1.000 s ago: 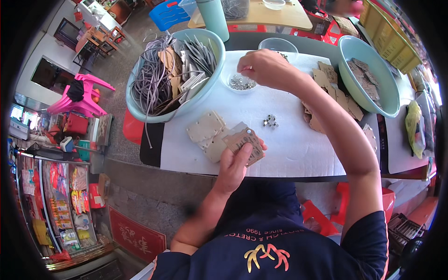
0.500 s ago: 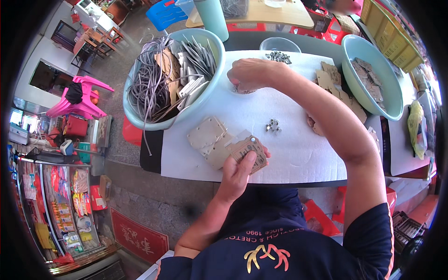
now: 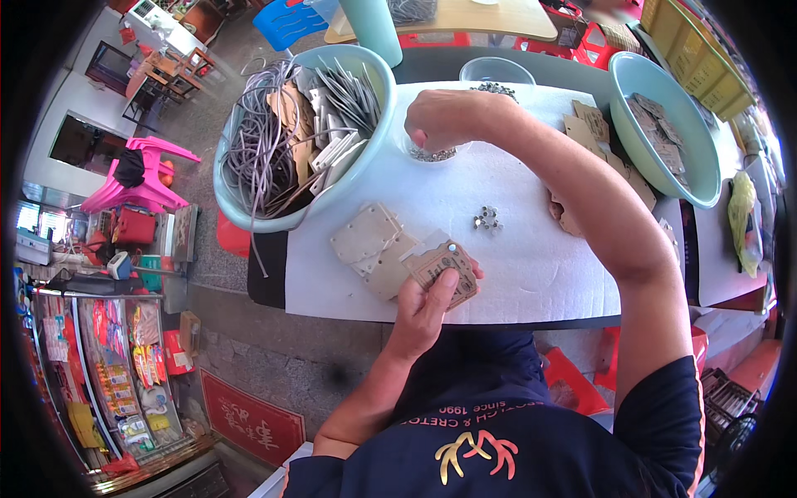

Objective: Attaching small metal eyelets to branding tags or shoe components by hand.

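Note:
Held at the near edge of the white sheet is a brown printed board (image 3: pixel 444 270) with a small round silvery piece at its upper corner. My left hand (image 3: pixel 427 307) grips it, thumb pressed on its face. Beside it, pale perforated boards (image 3: pixel 374 241) lie overlapping on the sheet. My right hand (image 3: pixel 444 119) is over a shallow clear dish (image 3: pixel 433 158) of small metal pieces, its fingers curled downward. Its fingertips are mostly hidden, so what they pinch does not show. Several small metal caps (image 3: pixel 487 218) sit loose between the hands.
At the left, a blue tub (image 3: pixel 383 124) holds grey cords and flat boards. Another tub (image 3: pixel 706 166) with brown boards stands at the right, beside more loose brown boards (image 3: pixel 585 137). Dark small parts (image 3: pixel 496 88) lie by a clear bowl (image 3: pixel 498 73) at the back.
My right hand has lifted slightly at the dish, and more of the metal pieces in it show. My left hand keeps its grip on the board.

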